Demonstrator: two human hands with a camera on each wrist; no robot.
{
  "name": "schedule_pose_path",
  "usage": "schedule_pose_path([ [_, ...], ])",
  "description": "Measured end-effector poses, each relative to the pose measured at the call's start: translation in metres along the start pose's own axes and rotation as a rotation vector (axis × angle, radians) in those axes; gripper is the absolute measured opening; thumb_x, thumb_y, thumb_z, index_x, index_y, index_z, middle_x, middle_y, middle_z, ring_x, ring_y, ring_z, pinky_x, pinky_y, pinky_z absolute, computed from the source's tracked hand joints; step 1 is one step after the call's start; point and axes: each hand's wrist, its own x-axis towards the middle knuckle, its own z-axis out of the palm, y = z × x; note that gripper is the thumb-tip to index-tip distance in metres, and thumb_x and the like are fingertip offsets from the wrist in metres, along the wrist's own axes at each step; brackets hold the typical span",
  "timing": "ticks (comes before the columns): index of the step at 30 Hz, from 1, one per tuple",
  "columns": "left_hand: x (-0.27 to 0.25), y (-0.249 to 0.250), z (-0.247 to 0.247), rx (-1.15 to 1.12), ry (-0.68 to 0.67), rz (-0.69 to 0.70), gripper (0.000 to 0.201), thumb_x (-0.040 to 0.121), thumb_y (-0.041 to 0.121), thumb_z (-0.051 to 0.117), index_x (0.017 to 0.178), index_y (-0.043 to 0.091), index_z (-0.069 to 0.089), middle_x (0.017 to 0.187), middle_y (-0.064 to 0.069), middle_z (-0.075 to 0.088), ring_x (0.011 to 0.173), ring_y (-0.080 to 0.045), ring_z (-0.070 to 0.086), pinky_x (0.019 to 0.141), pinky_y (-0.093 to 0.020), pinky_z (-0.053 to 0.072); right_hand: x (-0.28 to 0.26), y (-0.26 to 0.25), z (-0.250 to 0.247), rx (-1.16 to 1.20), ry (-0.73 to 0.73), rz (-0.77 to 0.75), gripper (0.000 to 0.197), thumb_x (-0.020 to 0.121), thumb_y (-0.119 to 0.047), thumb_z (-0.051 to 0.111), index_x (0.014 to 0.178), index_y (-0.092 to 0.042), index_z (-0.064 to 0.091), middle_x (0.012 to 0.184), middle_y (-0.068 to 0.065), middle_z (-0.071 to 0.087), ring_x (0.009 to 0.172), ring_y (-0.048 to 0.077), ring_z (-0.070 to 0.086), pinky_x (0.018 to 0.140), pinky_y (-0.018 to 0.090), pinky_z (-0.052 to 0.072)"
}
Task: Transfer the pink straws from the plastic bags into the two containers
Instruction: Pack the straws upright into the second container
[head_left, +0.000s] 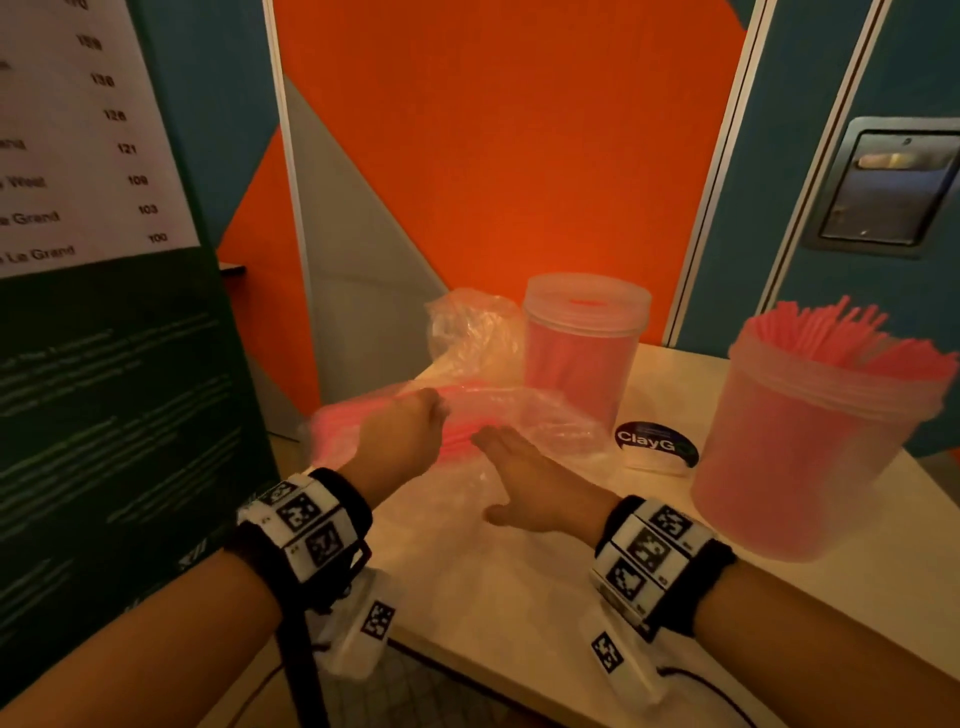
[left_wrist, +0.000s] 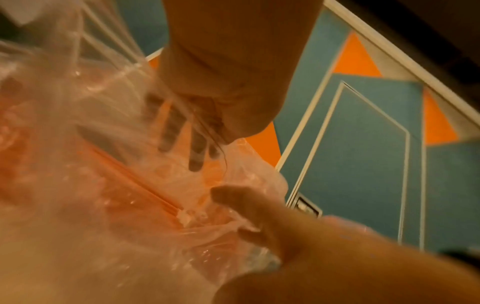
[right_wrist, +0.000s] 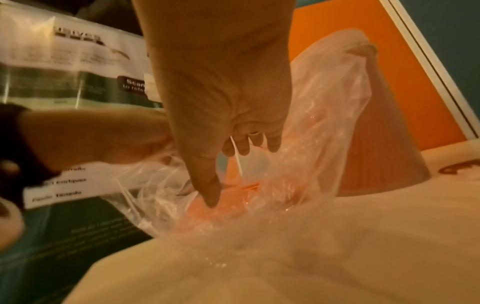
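Your left hand (head_left: 402, 434) pinches the plastic bag (head_left: 519, 415) of pink straws (head_left: 457, 431) at centre; your right hand (head_left: 524, 483) lies flat inside its mouth. The lidded container (head_left: 584, 343) stands at 12 o'clock, the open container (head_left: 800, 457) at 3 o'clock on the surface (head_left: 519, 597).

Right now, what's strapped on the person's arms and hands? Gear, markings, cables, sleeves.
No gloves or sleeves: left hand and right hand are bare, as are the forearms. Each wrist carries a black band faced with white blocks printed with black square fiducial markers: left wrist rig, right wrist rig. A white tag with another marker hangs beneath each. A black strap drops from the left rig; a thin black cable trails from the right.
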Motion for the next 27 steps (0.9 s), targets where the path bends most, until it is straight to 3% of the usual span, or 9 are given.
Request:
schedule_pose_path([
  [2, 0.004, 0.001, 0.001, -0.347, -0.081, -0.088, 0.029, 0.099, 0.025, 0.039, 0.095, 0.005, 0.06, 0.093, -0.01, 0.071, 0.089, -0.028, 0.064, 0.077, -0.036, 0.048, -0.001, 0.006, 0.0, -0.215, -0.054, 0.013, 0.086, 0.085, -0.029, 0.064, 0.149, -0.011, 0.009, 0.156, 0.007, 0.014, 0.146, 0.023, -0.003, 0.113, 0.04, 0.02],
  [6, 0.002, 0.0, 0.0, -0.745, -0.139, -0.209, 0.028, 0.101, 0.021, 0.037, 0.094, 0.005, 0.059, 0.078, -0.006, 0.07, 0.064, -0.022, 0.062, 0.053, -0.022, 0.046, -0.01, 0.019, 0.004, -0.597, -0.04, 0.031, 0.046, 0.091, -0.017, 0.046, 0.136, -0.013, 0.038, 0.133, 0.011, 0.055, 0.146, 0.022, -0.003, 0.1, 0.047, 0.025],
  [11, 0.005, 0.001, 0.013, -0.995, -0.056, -0.324, 0.024, 0.1, 0.017, 0.041, 0.084, 0.01, 0.058, 0.063, -0.002, 0.058, 0.048, -0.012, 0.055, 0.047, -0.02, 0.044, -0.02, 0.02, 0.005, -0.818, -0.177, -0.043, 0.029, 0.094, -0.018, 0.041, 0.109, -0.016, 0.066, 0.134, 0.014, 0.053, 0.141, 0.03, 0.019, 0.105, 0.051, 0.021],
  [14, 0.019, -0.009, 0.013, -1.062, 0.172, -0.48, 0.021, 0.097, 0.011, 0.04, 0.083, 0.01, 0.056, 0.06, -0.001, 0.043, 0.046, -0.012, 0.036, 0.032, -0.012, 0.027, -0.034, 0.016, -0.001, -0.703, -0.484, 0.024, 0.031, 0.095, -0.017, 0.04, 0.116, -0.007, 0.06, 0.126, 0.012, 0.057, 0.12, 0.031, 0.048, 0.112, 0.051, 0.017],
  [16, 0.025, -0.016, 0.01, -1.072, 0.165, -0.528, 0.02, 0.098, 0.016, 0.041, 0.085, 0.01, 0.056, 0.06, -0.002, 0.041, 0.044, -0.011, 0.033, 0.033, -0.013, 0.025, -0.042, 0.016, -0.015, -0.519, -0.528, 0.027, 0.034, 0.095, -0.02, 0.043, 0.125, -0.009, 0.055, 0.131, 0.012, 0.052, 0.119, 0.029, 0.049, 0.109, 0.043, 0.028],
  [18, 0.024, -0.014, 0.011, -1.005, 0.088, -0.497, 0.021, 0.098, 0.019, 0.04, 0.088, 0.009, 0.055, 0.063, -0.002, 0.042, 0.048, -0.012, 0.034, 0.037, -0.016, 0.027, -0.044, 0.015, -0.031, -0.227, -0.278, -0.063, 0.034, 0.092, -0.018, 0.049, 0.126, -0.015, 0.055, 0.13, 0.008, 0.055, 0.118, 0.024, 0.051, 0.104, 0.04, 0.038],
  [21, 0.019, -0.001, 0.011, -0.996, 0.002, -0.441, 0.022, 0.098, 0.017, 0.04, 0.083, 0.012, 0.056, 0.062, 0.0, 0.041, 0.048, -0.011, 0.033, 0.037, -0.016, 0.026, -0.038, 0.012, -0.042, -0.202, 0.497, -0.33, 0.026, 0.078, -0.01, 0.064, 0.103, -0.011, 0.061, 0.099, 0.008, 0.065, 0.089, 0.023, 0.059, 0.078, 0.034, 0.051],
  [24, 0.012, 0.005, 0.006, -1.059, -0.058, -0.397, 0.017, 0.097, 0.025, 0.045, 0.091, 0.015, 0.056, 0.07, 0.0, 0.046, 0.053, -0.009, 0.039, 0.044, -0.018, 0.032, -0.027, 0.019, -0.041, -0.473, 0.598, 0.129, 0.078, 0.057, -0.026, 0.084, 0.125, -0.016, 0.047, 0.118, 0.011, 0.054, 0.103, 0.028, 0.05, 0.076, 0.039, 0.048],
  [27, -0.007, -0.004, 0.005, -0.623, -0.027, -0.302, 0.047, 0.088, 0.045, 0.056, 0.123, 0.017, 0.044, 0.121, -0.006, 0.045, 0.104, -0.02, 0.049, 0.08, -0.032, 0.046, -0.026, 0.041, -0.038, -0.168, 0.272, 0.55, 0.042, 0.084, -0.029, 0.064, 0.119, -0.009, 0.055, 0.118, 0.012, 0.057, 0.106, 0.031, 0.055, 0.081, 0.04, 0.047],
])
